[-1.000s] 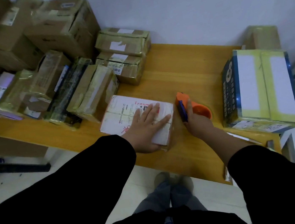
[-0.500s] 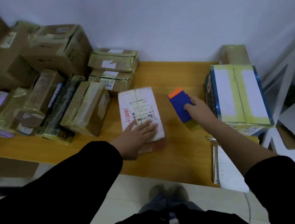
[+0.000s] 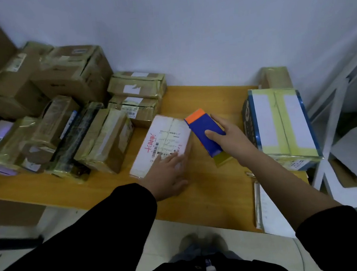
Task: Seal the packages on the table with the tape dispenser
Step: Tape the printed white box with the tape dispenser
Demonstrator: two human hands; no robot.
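A wooden counter [image 3: 213, 189] against a pale wall is seen from above, with two arms in black sleeves reaching forward over it. A white package [image 3: 162, 139] with printed labels and red lettering lies near the middle of the counter. The left hand [image 3: 167, 177] is laid on the near end of the package, with its fingers stretched out flat and nothing gripped. The right hand [image 3: 229, 138] is wrapped round a blue tape dispenser [image 3: 204, 132], with the thumb on the dispenser's top face. The dispenser is held just to the right of the package, its orange end close to the package's far right corner, and a yellowish roll of tape [image 3: 221, 160] shows beneath its near end. Whether the dispenser touches the package cannot be told. To the left, a crowded pile of brown packages [image 3: 104, 142] is seen, most with a glossy wrapped look, and larger cartons [image 3: 69, 76] are stacked behind them. To the right, a blue box [image 3: 281, 122] banded with wide yellowish tape stands by the counter's edge. The work seems well advanced: the boxes at both sides appear sealed already. The white package seems to be the one in hand, held steady for taping. Whether tape has been laid along it cannot be made out.
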